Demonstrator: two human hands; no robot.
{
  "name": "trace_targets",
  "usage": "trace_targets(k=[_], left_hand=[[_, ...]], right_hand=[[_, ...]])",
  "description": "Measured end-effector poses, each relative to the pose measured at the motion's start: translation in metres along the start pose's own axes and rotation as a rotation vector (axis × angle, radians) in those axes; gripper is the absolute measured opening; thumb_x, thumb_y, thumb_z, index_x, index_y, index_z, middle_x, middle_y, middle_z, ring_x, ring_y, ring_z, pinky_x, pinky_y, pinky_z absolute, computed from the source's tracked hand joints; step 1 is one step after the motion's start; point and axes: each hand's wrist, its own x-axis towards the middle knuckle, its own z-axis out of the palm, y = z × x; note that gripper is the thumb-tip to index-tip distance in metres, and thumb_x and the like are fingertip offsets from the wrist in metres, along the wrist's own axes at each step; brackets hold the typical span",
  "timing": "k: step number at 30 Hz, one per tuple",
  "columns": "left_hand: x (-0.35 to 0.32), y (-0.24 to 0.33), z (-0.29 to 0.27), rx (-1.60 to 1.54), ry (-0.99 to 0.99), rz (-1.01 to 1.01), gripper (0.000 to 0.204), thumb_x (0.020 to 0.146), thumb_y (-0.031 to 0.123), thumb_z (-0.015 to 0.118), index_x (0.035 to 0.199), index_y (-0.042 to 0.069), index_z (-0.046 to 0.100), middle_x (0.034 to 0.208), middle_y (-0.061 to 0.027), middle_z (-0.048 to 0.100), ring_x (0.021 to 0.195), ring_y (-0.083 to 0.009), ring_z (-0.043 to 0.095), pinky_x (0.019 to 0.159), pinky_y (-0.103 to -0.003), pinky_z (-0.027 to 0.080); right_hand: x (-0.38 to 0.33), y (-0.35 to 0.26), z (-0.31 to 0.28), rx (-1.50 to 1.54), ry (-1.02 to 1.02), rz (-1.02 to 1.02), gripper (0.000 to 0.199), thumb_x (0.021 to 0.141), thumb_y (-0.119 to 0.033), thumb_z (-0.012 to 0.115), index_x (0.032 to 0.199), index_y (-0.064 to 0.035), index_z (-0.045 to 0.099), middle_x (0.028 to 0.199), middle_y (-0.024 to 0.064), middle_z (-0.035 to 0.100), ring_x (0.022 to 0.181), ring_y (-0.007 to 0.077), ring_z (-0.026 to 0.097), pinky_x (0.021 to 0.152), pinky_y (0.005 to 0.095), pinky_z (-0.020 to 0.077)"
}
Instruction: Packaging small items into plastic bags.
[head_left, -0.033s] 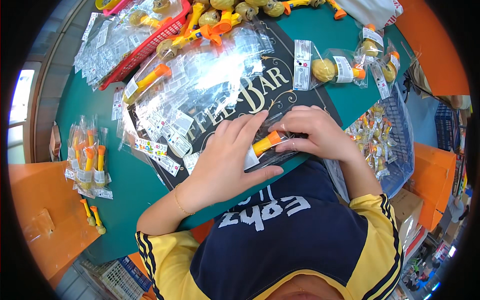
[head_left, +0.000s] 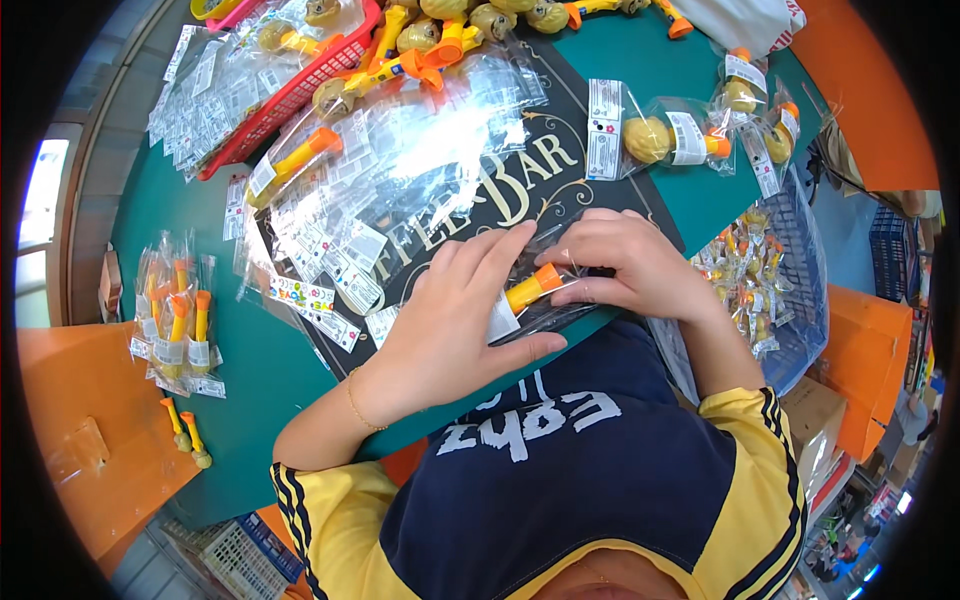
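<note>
In front of my chest, a yellow toy with an orange flared end [head_left: 530,288] lies on the dark printed mat, partly inside a clear plastic bag [head_left: 560,318]. A white label shows around its stem, and its other end is hidden under my left hand [head_left: 450,305]. That hand lies flat across the toy and bag, fingers stretched out and thumb apart. From the right, my right hand [head_left: 620,262] is closed, its thumb and fingers pinching the bag's edge by the orange end.
Flat clear bags [head_left: 400,150] with printed cards pile up beyond my hands. Loose gold-headed toys [head_left: 420,38] lie behind them, beside a red basket [head_left: 300,95]. Bagged toys [head_left: 650,140] lie at the right and left [head_left: 175,320]. A blue crate [head_left: 800,270] of bagged toys stands at right.
Almost nothing differs. The orange end of the toy and my right fingertips have shifted very slightly.
</note>
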Motion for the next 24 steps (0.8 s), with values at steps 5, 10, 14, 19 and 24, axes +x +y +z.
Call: trace_targets(k=[5, 10, 14, 19, 24], left_hand=[[0.004, -0.024, -0.023, -0.354, -0.092, -0.229, 0.06, 0.084, 0.038, 0.069, 0.128, 0.0, 0.052, 0.107, -0.0184, 0.061, 0.093, -0.0278, 0.06, 0.083, -0.034, 0.049], [0.008, -0.04, -0.022, -0.497, -0.23, -0.262, 0.037, 0.088, 0.034, 0.066, 0.103, 0.0, 0.066, 0.07, -0.0078, 0.062, 0.062, -0.0155, 0.057, 0.059, -0.028, 0.045], [0.013, -0.036, 0.004, -0.567, -0.222, -0.234, 0.021, 0.088, 0.022, 0.066, 0.091, 0.001, 0.062, 0.067, 0.001, 0.052, 0.061, -0.0066, 0.045, 0.055, -0.024, 0.038], [0.012, -0.033, 0.01, -0.612, -0.155, -0.271, 0.012, 0.09, 0.013, 0.064, 0.088, 0.003, 0.058, 0.07, 0.0055, 0.046, 0.064, -0.0021, 0.04, 0.056, -0.02, 0.035], [0.007, -0.028, 0.007, -0.518, -0.13, -0.222, 0.012, 0.091, 0.014, 0.062, 0.09, 0.003, 0.057, 0.071, 0.0033, 0.047, 0.065, -0.0034, 0.041, 0.057, -0.021, 0.036]], right_hand=[[0.002, -0.002, -0.001, -0.081, -0.01, -0.066, 0.037, 0.068, -0.036, 0.079, 0.099, -0.0178, 0.074, 0.087, -0.0073, 0.062, 0.086, 0.0156, 0.054, 0.072, 0.0307, 0.0367], [0.0, -0.011, 0.01, -0.19, 0.076, -0.055, 0.039, 0.063, -0.043, 0.08, 0.094, -0.0203, 0.075, 0.082, -0.0078, 0.055, 0.082, 0.0148, 0.048, 0.073, 0.0313, 0.0282], [0.001, -0.01, 0.016, -0.224, 0.086, -0.055, 0.038, 0.063, -0.046, 0.079, 0.091, -0.0193, 0.075, 0.081, -0.0072, 0.055, 0.082, 0.0153, 0.048, 0.072, 0.0325, 0.0282], [-0.001, -0.01, 0.024, -0.295, 0.147, -0.056, 0.038, 0.064, -0.049, 0.077, 0.086, -0.0184, 0.075, 0.078, -0.0066, 0.053, 0.08, 0.0156, 0.047, 0.071, 0.0333, 0.0274], [-0.004, -0.013, 0.021, -0.239, 0.139, -0.099, 0.028, 0.074, -0.04, 0.074, 0.092, -0.0179, 0.074, 0.076, -0.006, 0.053, 0.079, 0.0146, 0.05, 0.072, 0.0326, 0.0325]])
